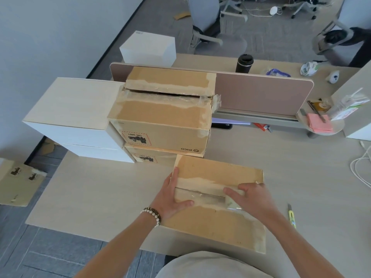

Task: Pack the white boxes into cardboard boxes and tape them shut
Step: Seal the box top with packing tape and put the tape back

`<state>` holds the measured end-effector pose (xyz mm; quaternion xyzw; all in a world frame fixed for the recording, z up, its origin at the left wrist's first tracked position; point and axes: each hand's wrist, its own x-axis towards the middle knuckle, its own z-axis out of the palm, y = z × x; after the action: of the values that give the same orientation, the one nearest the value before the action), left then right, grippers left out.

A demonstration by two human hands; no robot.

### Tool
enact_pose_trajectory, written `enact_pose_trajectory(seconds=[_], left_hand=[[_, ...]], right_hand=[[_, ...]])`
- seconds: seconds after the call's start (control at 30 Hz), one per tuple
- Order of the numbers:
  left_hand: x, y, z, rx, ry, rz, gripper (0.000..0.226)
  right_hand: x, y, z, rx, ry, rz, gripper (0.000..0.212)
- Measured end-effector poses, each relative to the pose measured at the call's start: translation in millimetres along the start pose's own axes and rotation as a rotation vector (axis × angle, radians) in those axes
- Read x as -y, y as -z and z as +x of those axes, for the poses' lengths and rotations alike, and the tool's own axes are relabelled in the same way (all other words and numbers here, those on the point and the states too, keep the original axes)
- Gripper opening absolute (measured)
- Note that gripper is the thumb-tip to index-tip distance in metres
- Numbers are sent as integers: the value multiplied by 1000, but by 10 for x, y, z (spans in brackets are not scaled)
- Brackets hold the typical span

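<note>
A closed cardboard box [216, 223] lies on the desk right in front of me, with old tape scars along its top seam. My left hand [172, 197] clasps its left end, fingers over the edge and thumb on the seam. My right hand [251, 197] rests on the seam's right part, holding what looks like clear tape [232, 204] against the flaps. Behind it stand two stacked cardboard boxes; the top box [164, 113] has a gaping taped seam and the lower box [150, 157] is mostly hidden. One white box [148, 49] sits beyond the divider.
A white-sided block [74, 129] stands left of the stack. A yellow utility knife [292, 216] lies right of the near box. A tape dispenser [319, 105], a pink pad [319, 123], a black cup [244, 63] and white cables [359, 169] are further right. Flattened cardboard [18, 181] lies on the floor.
</note>
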<state>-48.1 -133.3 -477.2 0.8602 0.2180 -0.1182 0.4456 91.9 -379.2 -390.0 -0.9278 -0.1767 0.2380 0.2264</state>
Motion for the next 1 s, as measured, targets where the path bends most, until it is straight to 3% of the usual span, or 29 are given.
enact_pose_trajectory(seconds=[0.1,0.23,0.4,0.63,0.8,0.87,1.0], left_hand=[[-39,21,-15,-2,8,56,130],[-88,30,-54,-25,26,285,127],[-95,-16,-31,-157,-126,702,123],[-208,-105,66,-103,-174,819,125],[-547,-541,32,29,-274,821,127],[-597,-653,50,-12,-272,802,126],[-599,-616,46,-26,-253,845,126]], right_hand=[[-2,105,-27,-29,48,-282,46],[-13,6,47,-60,28,-314,54],[-40,-59,87,-98,26,-313,47],[-51,-76,97,-94,22,-268,49],[85,-86,61,-125,51,-301,48],[110,-82,44,-129,92,-205,40],[-242,58,15,6,32,356,34]])
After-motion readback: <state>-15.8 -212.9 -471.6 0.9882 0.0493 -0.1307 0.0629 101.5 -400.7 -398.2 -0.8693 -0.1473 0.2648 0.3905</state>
